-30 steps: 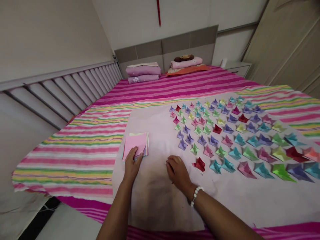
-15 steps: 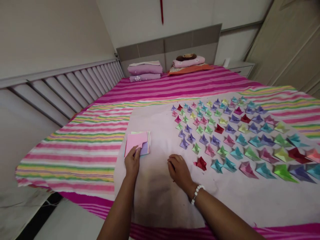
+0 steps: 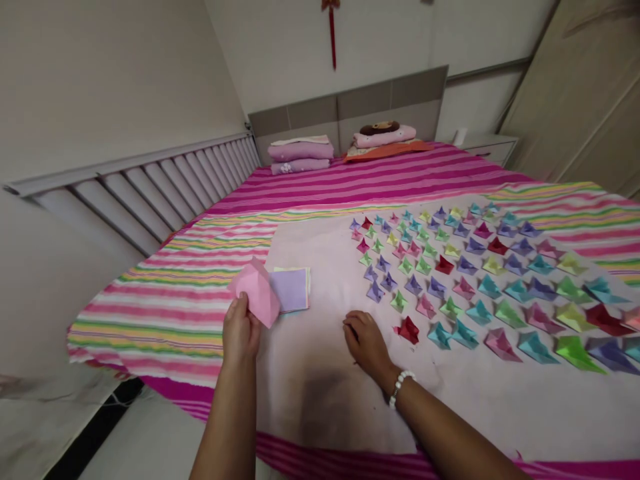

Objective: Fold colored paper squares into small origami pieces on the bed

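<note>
My left hand [image 3: 241, 330] pinches a sheet of pink paper [image 3: 257, 292], which is lifted and bent, with the thumb on its near face. Just right of it lies a stack of coloured paper squares [image 3: 291, 290], a purple sheet on top. My right hand [image 3: 367, 340], with a white bead bracelet [image 3: 401, 385] at the wrist, rests on the pale cloth [image 3: 340, 393]. Its fingers are curled in, and I see nothing in them. The nearest folded paper piece is a red one [image 3: 409, 330], just right of that hand.
Rows of small folded paper pieces [image 3: 467, 265] in many colours cover the right of the cloth. Striped bedding [image 3: 165, 313] lies beneath. Folded pillows and bedding [image 3: 301, 153] sit by the headboard [image 3: 310, 123]. A white slatted radiator [image 3: 165, 190] runs along the left wall.
My left hand has lifted the pink sheet off the stack and moved it left, baring the purple sheet. My right hand stays in place on the cloth. The view has tilted slightly upward.
</note>
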Action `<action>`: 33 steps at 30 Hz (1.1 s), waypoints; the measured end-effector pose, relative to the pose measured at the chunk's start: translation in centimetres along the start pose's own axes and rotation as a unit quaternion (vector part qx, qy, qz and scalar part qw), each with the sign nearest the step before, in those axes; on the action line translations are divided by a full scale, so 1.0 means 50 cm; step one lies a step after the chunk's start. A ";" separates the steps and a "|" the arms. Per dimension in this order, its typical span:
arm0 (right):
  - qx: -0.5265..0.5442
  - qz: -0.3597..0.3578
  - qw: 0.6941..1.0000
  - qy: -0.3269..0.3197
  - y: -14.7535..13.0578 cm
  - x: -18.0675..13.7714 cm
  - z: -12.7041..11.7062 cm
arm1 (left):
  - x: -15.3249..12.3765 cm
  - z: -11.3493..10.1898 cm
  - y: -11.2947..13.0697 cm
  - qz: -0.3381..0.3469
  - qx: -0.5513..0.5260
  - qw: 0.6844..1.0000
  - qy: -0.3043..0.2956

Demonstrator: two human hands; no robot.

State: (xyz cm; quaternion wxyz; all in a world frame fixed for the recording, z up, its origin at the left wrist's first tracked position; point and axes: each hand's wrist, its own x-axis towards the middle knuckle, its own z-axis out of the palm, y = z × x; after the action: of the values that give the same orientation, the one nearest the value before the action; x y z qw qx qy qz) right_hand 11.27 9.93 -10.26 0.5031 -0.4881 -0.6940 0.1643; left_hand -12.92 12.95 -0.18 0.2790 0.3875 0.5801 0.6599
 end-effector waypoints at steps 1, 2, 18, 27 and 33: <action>0.009 0.005 1.000 -0.001 -0.002 0.002 -0.003 | -0.009 -0.004 0.009 -0.026 -0.030 0.999 -0.010; 0.016 0.008 1.000 -0.004 -0.005 0.003 -0.007 | -0.019 -0.008 0.016 -0.063 -0.064 0.996 -0.022; 0.377 0.219 0.900 -0.026 -0.183 0.006 -0.133 | -0.250 0.087 0.091 -0.170 -0.097 0.934 -0.299; 0.431 0.285 0.856 -0.015 -0.174 -0.006 -0.157 | -0.258 0.079 0.087 0.021 0.056 0.971 -0.233; 0.449 0.304 0.840 -0.012 -0.176 -0.009 -0.159 | -0.261 0.075 0.085 -0.216 -0.063 0.893 -0.391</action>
State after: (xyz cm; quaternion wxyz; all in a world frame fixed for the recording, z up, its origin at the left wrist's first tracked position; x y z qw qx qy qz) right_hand 13.61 3.30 -0.68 0.5832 -0.3935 -0.3674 0.6084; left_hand -2.36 3.63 1.63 0.6428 0.4608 0.4506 0.4141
